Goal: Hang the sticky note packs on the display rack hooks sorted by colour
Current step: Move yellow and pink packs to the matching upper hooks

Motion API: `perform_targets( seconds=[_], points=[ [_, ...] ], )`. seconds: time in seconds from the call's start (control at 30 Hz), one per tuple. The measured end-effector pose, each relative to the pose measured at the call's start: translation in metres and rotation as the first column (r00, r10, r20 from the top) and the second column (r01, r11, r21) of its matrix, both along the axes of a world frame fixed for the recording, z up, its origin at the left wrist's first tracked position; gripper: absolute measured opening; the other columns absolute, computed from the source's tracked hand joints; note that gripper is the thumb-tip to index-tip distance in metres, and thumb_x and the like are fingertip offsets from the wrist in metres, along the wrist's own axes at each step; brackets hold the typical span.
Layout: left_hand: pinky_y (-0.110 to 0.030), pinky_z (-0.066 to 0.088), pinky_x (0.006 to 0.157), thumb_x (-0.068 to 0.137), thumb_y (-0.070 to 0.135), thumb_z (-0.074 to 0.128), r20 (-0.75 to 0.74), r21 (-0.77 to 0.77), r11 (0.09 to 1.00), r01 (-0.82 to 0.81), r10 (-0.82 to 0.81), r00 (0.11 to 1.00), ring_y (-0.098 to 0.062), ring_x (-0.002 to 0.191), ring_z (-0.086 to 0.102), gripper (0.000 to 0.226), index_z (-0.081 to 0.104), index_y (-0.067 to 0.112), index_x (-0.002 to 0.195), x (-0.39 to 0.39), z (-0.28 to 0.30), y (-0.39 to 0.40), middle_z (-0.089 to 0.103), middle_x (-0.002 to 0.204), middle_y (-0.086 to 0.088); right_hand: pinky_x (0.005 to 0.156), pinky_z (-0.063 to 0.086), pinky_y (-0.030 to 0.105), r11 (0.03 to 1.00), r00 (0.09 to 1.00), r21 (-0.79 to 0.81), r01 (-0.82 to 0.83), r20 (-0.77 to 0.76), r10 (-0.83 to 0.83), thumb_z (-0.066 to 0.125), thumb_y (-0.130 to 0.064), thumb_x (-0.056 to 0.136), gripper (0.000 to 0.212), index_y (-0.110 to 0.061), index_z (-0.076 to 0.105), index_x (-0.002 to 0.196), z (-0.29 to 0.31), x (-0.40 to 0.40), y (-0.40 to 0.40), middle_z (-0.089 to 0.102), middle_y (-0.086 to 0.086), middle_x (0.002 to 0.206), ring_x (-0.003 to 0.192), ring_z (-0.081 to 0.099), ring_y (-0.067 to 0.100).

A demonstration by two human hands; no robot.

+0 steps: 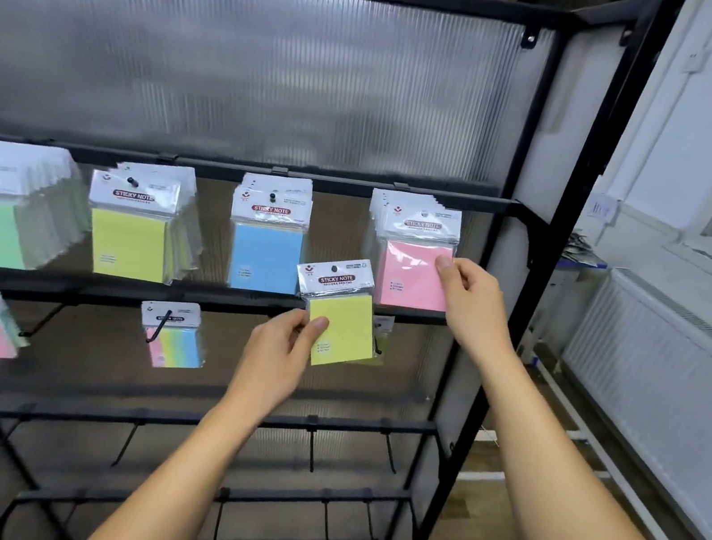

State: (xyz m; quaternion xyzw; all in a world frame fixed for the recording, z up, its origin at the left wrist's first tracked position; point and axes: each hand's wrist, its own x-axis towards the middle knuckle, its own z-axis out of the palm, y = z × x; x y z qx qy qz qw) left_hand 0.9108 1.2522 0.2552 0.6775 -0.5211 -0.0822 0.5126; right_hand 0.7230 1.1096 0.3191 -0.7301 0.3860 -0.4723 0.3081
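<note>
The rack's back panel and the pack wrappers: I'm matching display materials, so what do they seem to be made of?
Back panel: likely translucent ribbed plastic sheet, given its fine vertical flutes and blurred light showing through. Yellow pack wrapper: thin clear glossy film, crinkled and glinting, with what looks like a printed card header.

Two bare forearms — no sleeves, no watch, no rings on either hand (279,351).
</note>
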Motion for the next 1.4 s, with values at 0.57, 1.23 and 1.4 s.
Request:
perform_targets(
  seconds=[0.57, 1.23, 1.4],
  points=[
    [-0.038, 0.04, 0.058, 0.099, 0.038, 0.05, 0.005, 0.009, 1.0, 0.001, -0.001, 1.0, -0.023, 0.068, 0.055, 0.035, 0.06, 0.012, 0.079, 0.002, -0.007, -0.002, 0.062, 0.071, -0.008, 0.056, 0.017, 0.031, 0.983, 0.997, 0.169, -0.067, 0.052, 0.059, 0.045, -0.039, 0.104, 0.04, -0.014, 0.038, 0.072, 0.006, 0.001, -0.006, 0.032, 0.004, 0.071, 0.06, 0.027, 0.012],
    [-0.03, 0.035, 0.056, 0.1, 0.034, 0.051, 0.009, 0.003, 1.0, 0.004, -0.004, 1.0, -0.013, 0.059, 0.049, 0.032, 0.059, 0.015, 0.075, -0.001, -0.013, 0.008, 0.059, 0.066, -0.002, 0.059, 0.034, 0.028, 0.998, 0.999, 0.057, 0.015, -0.048, -0.013, 0.046, -0.044, 0.102, 0.041, -0.01, 0.061, 0.084, -0.013, 0.0, -0.008, 0.057, -0.002, 0.072, 0.066, 0.046, 0.013],
    [-0.029, 0.032, 0.055, 0.1, 0.036, 0.05, 0.024, 0.019, 1.0, -0.003, 0.002, 1.0, -0.007, 0.056, 0.041, 0.036, 0.056, 0.013, 0.073, 0.004, -0.019, 0.019, 0.052, 0.062, -0.003, 0.066, 0.044, 0.032, 0.996, 0.978, 0.022, 0.084, -0.193, -0.078, 0.052, -0.044, 0.1, 0.027, -0.024, 0.063, 0.086, -0.056, 0.001, 0.008, 0.065, -0.007, 0.073, 0.069, 0.057, 0.011]
  ],
)
